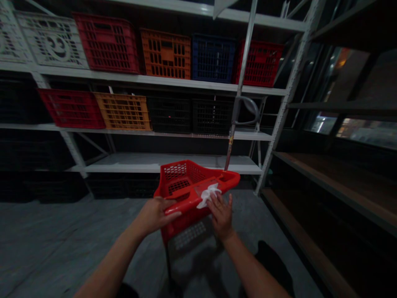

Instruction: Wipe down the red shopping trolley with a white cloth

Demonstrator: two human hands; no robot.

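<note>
Red shopping cart (pixel 182 220) stands on the grey floor (pixel 46 236) right in front of the person, just short of the metal rack (pixel 173 165); its basket (pixel 173 170) opens upward and shows its own mesh wall and gridded bottom; the cart's long axis runs away from the person toward the rack, slightly to the left, with the handle (pixel 186 203) at the near end; the handle's own length slants across the view from lower left to upper right. The left hand (pixel 155 215) is closed around the left part of the handle, thumb along the near side; the right hand (pixel 221 215) lies with fingers stretched over a white cloth (pixel 208 194) on the handle, and I cannot tell whether they pinch it. On the rack's upper shelf sit a white crate (pixel 58 47) with a smiling face, a red crate (pixel 107 43), an orange crate (pixel 166 56), a blue crate (pixel 213 60) and another red one; below them come a red, a yellow crate (pixel 124 111) and two black ones; their contents are hidden by the slats and the dim light; a metal pole (pixel 246 49) with a grey loop (pixel 248 111) rises beyond the handle's right end.
</note>
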